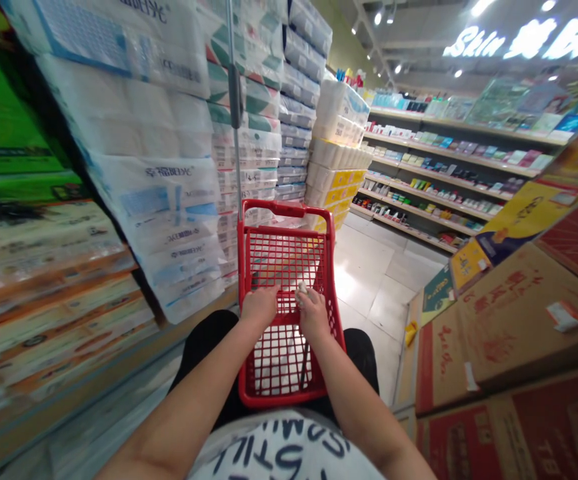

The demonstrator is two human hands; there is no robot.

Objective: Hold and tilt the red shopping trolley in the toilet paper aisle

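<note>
A red plastic shopping cart (289, 220) with a mesh basket stands right in front of me in a shop aisle. My left hand (259, 305) is closed over the cart's handle bar on the left side. My right hand (313, 311) grips the same bar just to the right, and something small and white shows between its fingers. A thin metal pole (235, 100) rises from the cart's far left corner. The basket looks bare inside.
Tall stacks of wrapped tissue packs (159, 147) line the left side. Cardboard boxes (509, 320) are stacked close on the right. Farther stacks (339, 153) and product shelves (449, 173) stand ahead, with tiled floor (373, 273) between.
</note>
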